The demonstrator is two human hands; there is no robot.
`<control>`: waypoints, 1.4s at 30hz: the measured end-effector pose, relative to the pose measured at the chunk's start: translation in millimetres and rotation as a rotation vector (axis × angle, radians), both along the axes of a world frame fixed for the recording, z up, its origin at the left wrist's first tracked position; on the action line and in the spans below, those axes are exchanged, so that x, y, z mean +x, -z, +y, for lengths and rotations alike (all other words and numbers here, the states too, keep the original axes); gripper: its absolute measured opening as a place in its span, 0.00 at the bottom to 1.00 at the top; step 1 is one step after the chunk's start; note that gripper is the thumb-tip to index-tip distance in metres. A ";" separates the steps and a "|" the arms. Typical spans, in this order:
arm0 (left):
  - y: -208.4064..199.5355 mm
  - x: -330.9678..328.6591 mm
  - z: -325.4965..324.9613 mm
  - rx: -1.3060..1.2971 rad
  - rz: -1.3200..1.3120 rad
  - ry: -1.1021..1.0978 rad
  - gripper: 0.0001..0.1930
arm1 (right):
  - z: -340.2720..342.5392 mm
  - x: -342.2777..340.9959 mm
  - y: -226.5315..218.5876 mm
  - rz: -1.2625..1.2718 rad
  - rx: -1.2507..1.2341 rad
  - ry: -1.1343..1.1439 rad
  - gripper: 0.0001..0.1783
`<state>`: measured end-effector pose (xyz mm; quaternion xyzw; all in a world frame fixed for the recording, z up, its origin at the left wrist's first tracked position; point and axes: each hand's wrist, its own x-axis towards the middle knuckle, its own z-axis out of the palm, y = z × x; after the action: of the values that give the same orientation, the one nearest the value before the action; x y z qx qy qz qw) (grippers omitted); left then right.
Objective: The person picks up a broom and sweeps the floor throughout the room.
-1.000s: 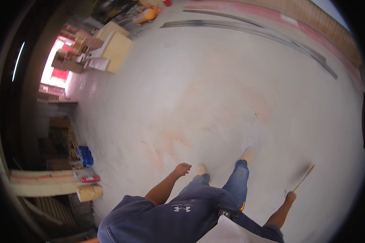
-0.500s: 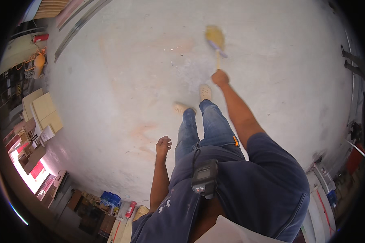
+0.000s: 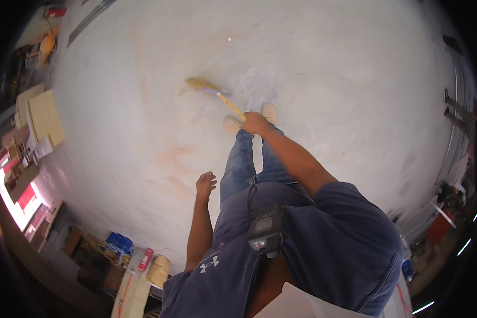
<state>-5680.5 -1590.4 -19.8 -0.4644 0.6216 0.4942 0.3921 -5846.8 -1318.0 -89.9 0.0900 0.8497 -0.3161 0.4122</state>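
My right hand (image 3: pixel 256 123) grips the yellow handle of a short broom (image 3: pixel 231 104), in front of my shoes. Yellow bristles, blurred by motion, fan out to the left beyond its purple band, low over or on the pale floor (image 3: pixel 328 63); whether they touch it I cannot tell. Beside my left thigh hangs my left hand (image 3: pixel 206 184), its fingers loosely bent and a little apart, with nothing in them. Small light bits (image 3: pixel 229 39) lie on the floor farther ahead.
Cream flat panels (image 3: pixel 45 119) stand at the left. Lower left, a red cylinder (image 3: pixel 146 259) and a brown paper bag (image 3: pixel 159 272) sit on a bench near blue containers (image 3: pixel 119 243). A person's legs (image 3: pixel 456 114) show at the far right. A boxy black device (image 3: pixel 266 227) hangs at my chest.
My right hand has swung the broom from ahead on the right across to the left and nearer my feet. My left hand stays beside my thigh.
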 end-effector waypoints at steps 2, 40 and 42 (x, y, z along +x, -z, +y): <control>3.6 1.5 -11.0 -0.028 -0.011 -0.026 0.19 | 20.2 6.0 -2.5 0.059 -0.079 0.036 0.20; 38.6 -26.4 -29.3 -0.008 -0.019 -0.148 0.20 | 214.0 22.1 -29.7 0.083 0.010 0.708 0.28; 33.6 -63.7 -15.6 -0.027 -0.016 -0.091 0.19 | 284.0 19.1 -15.3 0.137 0.128 0.832 0.29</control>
<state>-5744.1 -1606.1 -53.4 -0.5015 0.6033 0.4993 0.3677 -5827.7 -1034.0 -74.6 0.4295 0.7843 -0.4074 0.1858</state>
